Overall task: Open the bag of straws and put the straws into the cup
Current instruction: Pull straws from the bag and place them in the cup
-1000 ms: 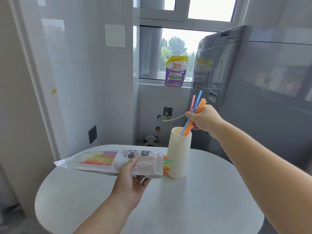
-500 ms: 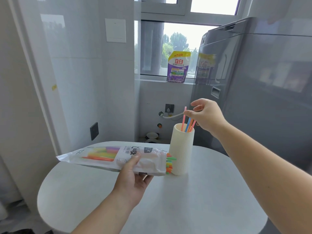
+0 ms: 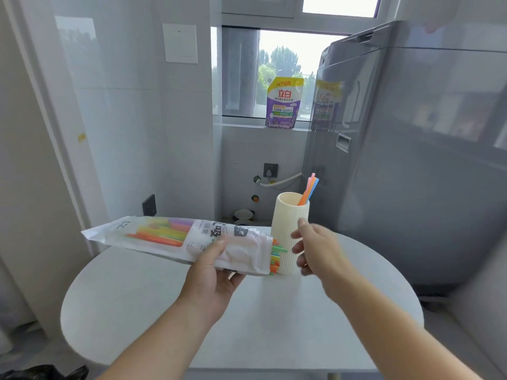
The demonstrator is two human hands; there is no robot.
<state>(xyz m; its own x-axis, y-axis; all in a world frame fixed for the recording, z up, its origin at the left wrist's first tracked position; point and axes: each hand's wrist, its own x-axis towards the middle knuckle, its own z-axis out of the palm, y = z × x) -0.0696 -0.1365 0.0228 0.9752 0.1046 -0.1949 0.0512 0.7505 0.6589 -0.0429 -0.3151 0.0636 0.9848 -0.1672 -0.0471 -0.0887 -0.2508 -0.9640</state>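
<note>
From the head camera, the left hand grips the opened bag of straws level above the round white table, its mouth with coloured straw ends just beside the ribbed cream cup, where a few straws already lean. The right hand, empty with fingers spread, hovers in front of the cup near the bag's mouth. The refilling step seems in hand; next calls for pinching the protruding ends and drawing out another bunch.
</note>
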